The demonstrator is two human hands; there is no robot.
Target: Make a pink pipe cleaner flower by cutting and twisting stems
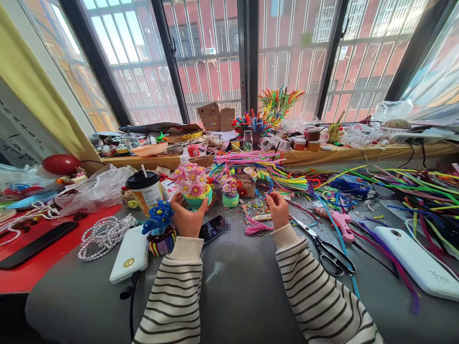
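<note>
On the grey counter [233, 296], the pink-flowered pot [195, 184] stands at 11 o'clock from the person's body. It is cupped on its near side by the left hand [188, 217], thumb and fingers spread around the green base. At 1 o'clock, the thumb and fingers of the right hand [278, 209] are drawn together beside a curved blue strand [267, 185]; whether it is gripped cannot be told. The pot is probably best steadied low on its base, with light, even pressure, so that the soft petals are not crushed; the strand is best pinched near its end and kept from snagging. The pot is seen upright, blossoms pointing up, its long axis roughly vertical; the strand's open end cannot be made out.
</note>
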